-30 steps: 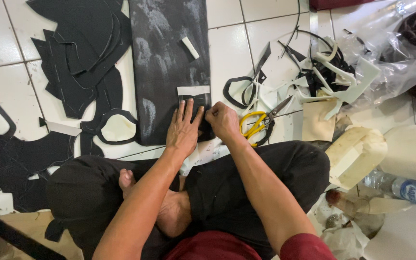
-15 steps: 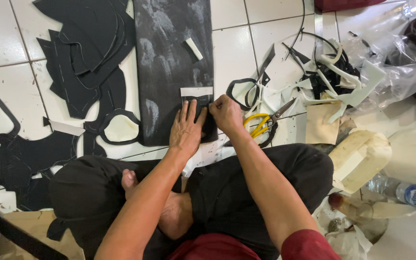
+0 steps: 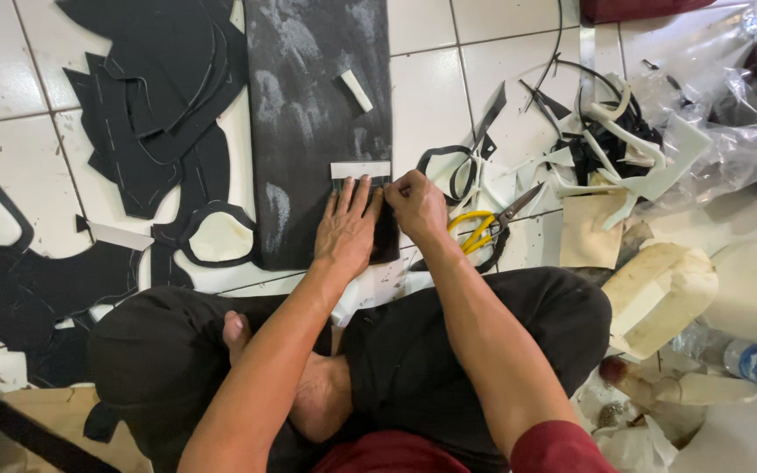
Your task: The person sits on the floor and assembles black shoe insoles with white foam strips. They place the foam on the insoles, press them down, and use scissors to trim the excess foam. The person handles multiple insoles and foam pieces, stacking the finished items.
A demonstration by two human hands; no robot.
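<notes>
Sitting cross-legged on the tiled floor (image 3: 431, 79), the person presses the left hand (image 3: 348, 229) flat, fingers spread, on a small black piece (image 3: 385, 235) at the near edge of a long black sheet (image 3: 308, 114). The right hand (image 3: 415, 203) is clenched beside it, pinching something too small to make out. Yellow-handled scissors (image 3: 482, 226) lie just right.

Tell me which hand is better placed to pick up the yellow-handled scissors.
Right. The right hand sits beside the yellow-handled scissors, with nothing between them, while the left hand lies flat on the black sheet, farther away and on the other side.
</notes>
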